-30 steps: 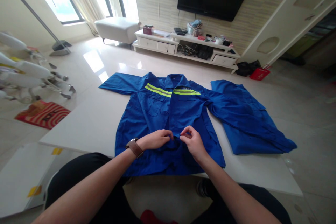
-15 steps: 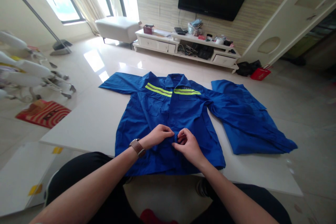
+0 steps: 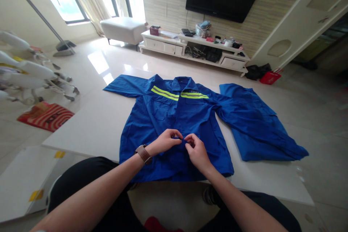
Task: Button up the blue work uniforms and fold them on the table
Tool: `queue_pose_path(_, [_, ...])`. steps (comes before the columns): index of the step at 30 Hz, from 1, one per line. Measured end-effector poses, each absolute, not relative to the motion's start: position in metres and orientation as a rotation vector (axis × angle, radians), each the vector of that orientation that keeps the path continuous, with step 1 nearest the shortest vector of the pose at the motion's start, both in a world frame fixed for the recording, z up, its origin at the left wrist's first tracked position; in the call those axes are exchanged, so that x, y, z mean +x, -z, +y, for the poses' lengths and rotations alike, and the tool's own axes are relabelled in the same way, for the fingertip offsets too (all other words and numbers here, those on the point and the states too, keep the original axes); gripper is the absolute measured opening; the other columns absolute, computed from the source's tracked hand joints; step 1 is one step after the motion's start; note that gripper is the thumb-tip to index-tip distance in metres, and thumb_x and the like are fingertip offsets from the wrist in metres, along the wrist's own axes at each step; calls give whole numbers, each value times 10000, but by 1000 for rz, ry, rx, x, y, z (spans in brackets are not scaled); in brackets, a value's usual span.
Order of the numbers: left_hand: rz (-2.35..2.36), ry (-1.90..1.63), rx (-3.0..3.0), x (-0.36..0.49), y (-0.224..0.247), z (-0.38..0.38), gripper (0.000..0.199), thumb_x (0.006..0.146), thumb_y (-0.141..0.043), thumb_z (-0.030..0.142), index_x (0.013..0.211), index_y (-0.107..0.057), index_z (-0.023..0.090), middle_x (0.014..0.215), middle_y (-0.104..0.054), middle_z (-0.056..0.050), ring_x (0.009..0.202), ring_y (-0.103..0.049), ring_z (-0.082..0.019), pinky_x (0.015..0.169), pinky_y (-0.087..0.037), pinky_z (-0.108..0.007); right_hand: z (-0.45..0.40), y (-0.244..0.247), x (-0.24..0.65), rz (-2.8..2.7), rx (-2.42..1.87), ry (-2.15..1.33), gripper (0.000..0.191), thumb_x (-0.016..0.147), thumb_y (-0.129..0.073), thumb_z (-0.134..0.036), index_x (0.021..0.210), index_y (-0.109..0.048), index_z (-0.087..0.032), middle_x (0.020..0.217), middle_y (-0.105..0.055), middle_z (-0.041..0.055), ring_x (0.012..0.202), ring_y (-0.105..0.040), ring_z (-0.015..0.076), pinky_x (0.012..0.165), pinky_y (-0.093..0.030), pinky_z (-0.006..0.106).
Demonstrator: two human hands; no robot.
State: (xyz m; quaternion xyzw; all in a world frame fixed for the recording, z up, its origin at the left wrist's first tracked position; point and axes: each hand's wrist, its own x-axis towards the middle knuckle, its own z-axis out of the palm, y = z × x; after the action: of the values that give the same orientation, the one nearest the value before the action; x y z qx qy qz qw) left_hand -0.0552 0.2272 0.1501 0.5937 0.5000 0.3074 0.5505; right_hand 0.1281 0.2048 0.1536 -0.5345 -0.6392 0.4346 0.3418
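A blue work jacket (image 3: pixel 160 141) with yellow-green reflective chest stripes lies front side up across a white table (image 3: pixel 89 127), its collar at the far side. My left hand (image 3: pixel 170 139), with a brown-strapped watch on the wrist, pinches the jacket's front edge below the middle. Close beside it, my right hand (image 3: pixel 196 150) pinches the same front edge, thumb against fingers. A small fold of cloth is raised between the fingertips; any button there is too small to make out. The sleeve on the right rests over a folded blue garment (image 3: pixel 252 146).
Beyond the table stand a low white TV cabinet (image 3: pixel 160 45) with assorted items on it and a pale bench (image 3: pixel 123 29). A red striped mat or bag (image 3: pixel 46 116) lies on the floor at left, near white-legged chairs or stands (image 3: pixel 35 70).
My right hand's fingers have closed from a loose curl into a pinch, nearer my left fingertips. The jacket has stayed in place.
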Motion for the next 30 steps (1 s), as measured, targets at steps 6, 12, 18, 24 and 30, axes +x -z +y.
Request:
queue_pose_path(6, [1149,-684,1464,-56,-153,226,209,703,-658,257,892,-650,168,794,-585,12,768,-536,-154,710,-420,-260,211,-147,129,-1377,-1380,-1316,177,679,-618,-280,833,-587,-198,731,-635,-4,700,-591,177,663,-452,284])
queue_pose_path(12, [1331,-646,1697,-59,-159,219,346,685,-706,245,1012,-594,221,1060,-571,-25,1049,-518,-238,956,-422,-384,212,-150,128,-1184,-1364,-1390,227,622,-723,-289,802,-627,-190,703,-633,-18,689,-563,162,663,-427,271])
queue_pose_path(18, [1458,-658,1912,-60,-175,214,390,639,-799,286,976,-609,231,1098,-536,-31,1093,-498,-274,946,-410,-424,213,-150,129,-1160,-1362,-1327,197,629,-729,-291,780,-635,-204,693,-611,-25,683,-536,161,650,-420,271])
queue_pose_path(24, [1240,-709,1909,-63,-172,217,182,700,-735,156,846,-635,200,891,-653,11,878,-590,-181,809,-433,-284,213,-149,130,-1247,-1381,-1233,180,665,-706,-306,790,-630,-201,718,-607,-16,692,-548,170,680,-441,293])
queue_pose_path(30, [1276,-671,1920,-65,-164,221,81,744,-753,184,805,-702,198,813,-719,12,770,-639,-156,700,-433,-238,211,-153,131,-1380,-1395,-1088,153,726,-662,-309,824,-631,-196,755,-617,2,719,-570,185,706,-453,309])
